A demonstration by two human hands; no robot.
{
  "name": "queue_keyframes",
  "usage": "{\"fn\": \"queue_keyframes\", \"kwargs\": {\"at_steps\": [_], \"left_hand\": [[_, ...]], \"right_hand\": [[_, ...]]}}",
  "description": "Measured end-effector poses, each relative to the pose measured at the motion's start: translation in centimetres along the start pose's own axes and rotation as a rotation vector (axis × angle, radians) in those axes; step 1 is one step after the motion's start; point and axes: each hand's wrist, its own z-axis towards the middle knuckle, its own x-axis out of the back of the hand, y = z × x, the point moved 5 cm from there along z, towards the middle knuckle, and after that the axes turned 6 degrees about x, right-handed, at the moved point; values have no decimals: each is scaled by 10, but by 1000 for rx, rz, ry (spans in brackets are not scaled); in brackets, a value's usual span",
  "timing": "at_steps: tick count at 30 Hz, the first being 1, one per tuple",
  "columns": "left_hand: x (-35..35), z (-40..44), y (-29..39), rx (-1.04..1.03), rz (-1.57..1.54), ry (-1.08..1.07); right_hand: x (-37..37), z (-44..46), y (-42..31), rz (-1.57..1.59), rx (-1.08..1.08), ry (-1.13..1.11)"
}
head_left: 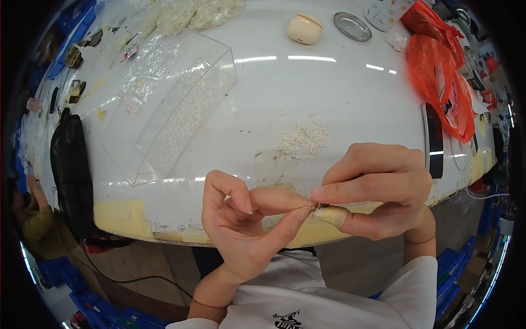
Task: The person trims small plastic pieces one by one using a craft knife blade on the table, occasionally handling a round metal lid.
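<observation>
My left hand (246,225) is closed, its thumb and index fingertips pinched together at the table's front edge. Opposite it, my right hand (378,186) pinches too, with a yellowish cover (332,215) around the thumb. The fingertips of both hands meet at a tiny dark piece (322,205), mostly hidden, whose kind I cannot make out. Beyond the hands lies a loose pile of small white pieces (304,140). To the left, a clear box-like tray (233,60) holds more such white pieces along its length.
A cream round pot (304,29) and a round metal lid (352,27) stand at the back. On the right lie a red plastic bag (438,82) and a dark phone-like slab (434,142). A black object (72,164) lies left, near another person's sleeve (46,230).
</observation>
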Motion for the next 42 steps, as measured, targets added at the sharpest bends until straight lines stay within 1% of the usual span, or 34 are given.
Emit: {"fn": "queue_keyframes", "kwargs": {"at_steps": [3,8,13,16,22,25,31,34,37,40,42], "left_hand": [[1,1,0,23,-22,15],[3,3,1,72,13,39],[4,2,2,103,33,35],[4,2,0,113,-27,35],[5,2,0,117,26,26],[5,3,0,69,-22,28],[6,-1,0,110,68,100],[7,2,-4,105,-2,81],[6,3,-7,173,-157,69],[5,4,-10,245,-248,44],[4,4,-12,234,-289,29]], "right_hand": [[3,2,-1,-8,77,25],[1,4,-7,-27,163,-12],[-1,5,-8,-66,163,-24],[-3,2,-5,-41,174,7],[-3,4,-7,-62,192,2],[-4,3,-7,-81,187,2],[-6,5,-15,-191,248,-46],[-6,4,-16,-183,260,-47],[-2,6,-13,-177,209,6],[-1,3,-6,-203,187,28],[0,3,-6,-196,160,29]]}}
